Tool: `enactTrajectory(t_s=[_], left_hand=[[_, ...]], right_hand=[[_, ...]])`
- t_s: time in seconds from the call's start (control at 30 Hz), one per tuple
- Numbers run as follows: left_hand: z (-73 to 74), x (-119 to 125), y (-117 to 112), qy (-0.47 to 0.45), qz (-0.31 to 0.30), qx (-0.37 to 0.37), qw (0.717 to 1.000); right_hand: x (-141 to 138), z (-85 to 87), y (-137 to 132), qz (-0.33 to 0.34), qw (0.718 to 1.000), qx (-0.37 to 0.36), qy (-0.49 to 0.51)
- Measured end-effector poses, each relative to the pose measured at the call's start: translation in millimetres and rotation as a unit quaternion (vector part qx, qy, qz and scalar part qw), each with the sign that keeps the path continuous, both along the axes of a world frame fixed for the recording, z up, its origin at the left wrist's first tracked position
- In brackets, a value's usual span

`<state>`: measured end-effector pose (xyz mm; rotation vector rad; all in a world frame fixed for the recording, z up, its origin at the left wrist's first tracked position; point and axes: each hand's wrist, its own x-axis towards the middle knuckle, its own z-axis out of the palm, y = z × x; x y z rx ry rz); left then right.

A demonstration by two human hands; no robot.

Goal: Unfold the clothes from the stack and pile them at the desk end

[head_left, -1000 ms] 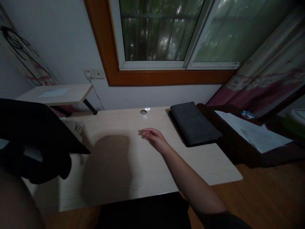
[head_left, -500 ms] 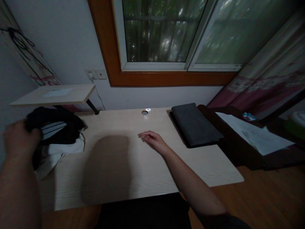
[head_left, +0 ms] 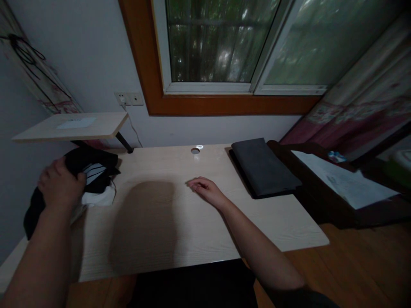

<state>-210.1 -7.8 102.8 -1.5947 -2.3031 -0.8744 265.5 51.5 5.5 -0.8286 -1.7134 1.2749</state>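
Fingers of the left hand point(head_left: 61, 184), at the left of the frame, are closed into a bunch of black garment point(head_left: 93, 164) with thin white stripes, gripping it where the cloth is gathered thickest. The garment sits at the far left end of the desk point(head_left: 192, 231), partly heaped on the surface and partly trailing down past the hand toward the lower left edge of the frame. Under it lies a pale cloth point(head_left: 98, 199), touching the dark fabric and poking out toward the middle of the desk.

By the look of its folds and droop, the garment is soft, light and limp: it should not slip from the grip, but it will sag and unfold wherever it is not held. A hold on one bunch will probably leave the rest dangling, so a hem or a pair of corners would likely give better control.

The right hand point(head_left: 207, 190), near the middle of the frame, rests on the desk with loosely curled fingers, holding nothing.

Further out, a dark folded pad point(head_left: 263, 167) lies at the right end of the desk, a small side shelf point(head_left: 67, 126) stands at the upper left above the garment, and a window point(head_left: 218, 42) fills the top.
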Motion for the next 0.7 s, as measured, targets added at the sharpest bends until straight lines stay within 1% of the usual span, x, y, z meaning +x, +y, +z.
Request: enactTrajectory(t_s=[0.07, 0.1, 0.17, 0.23, 0.3, 0.37, 0.5, 0.6, 0.7], left_hand=[[0.6, 14.1, -0.7, 0.057, 0.022, 0.03, 0.998], [1.0, 20.4, -0.4, 0.073, 0.017, 0.031, 0.997], [1.8, 29.9, 1.3, 0.077, -0.022, -0.004, 0.997], [1.8, 34.6, 3.9, 0.07, -0.075, -0.065, 0.993], [-0.2, 34.9, 7.6, 0.063, -0.111, -0.114, 0.985], [-4.4, 32.1, 12.9, 0.053, -0.11, -0.135, 0.983], [-17.7, 23.1, 28.1, 0.045, -0.079, -0.144, 0.985], [-28.1, 17.2, 38.6, 0.064, -0.089, -0.138, 0.984], [-34.2, 13.7, 44.8, 0.077, -0.092, -0.131, 0.984]], right_hand=[[-0.2, 0.1, 0.0, 0.002, 1.0, 0.004, -0.002], [-0.2, 0.2, -0.1, 0.003, 1.0, 0.005, -0.003], [-0.1, 0.4, -0.3, 0.004, 1.0, 0.011, -0.007], [0.1, 0.5, -0.5, 0.004, 1.0, 0.02, -0.013], [0.3, 0.5, -0.6, 0.005, 0.999, 0.03, -0.021], [0.5, 0.6, -0.5, 0.008, 0.999, 0.038, -0.026], [0.5, 1.5, -0.6, 0.011, 0.998, 0.046, -0.041], [0.9, 2.4, -1.1, 0.012, 0.997, 0.052, -0.051], [1.6, 3.0, -1.7, 0.018, 0.997, 0.059, -0.055]])
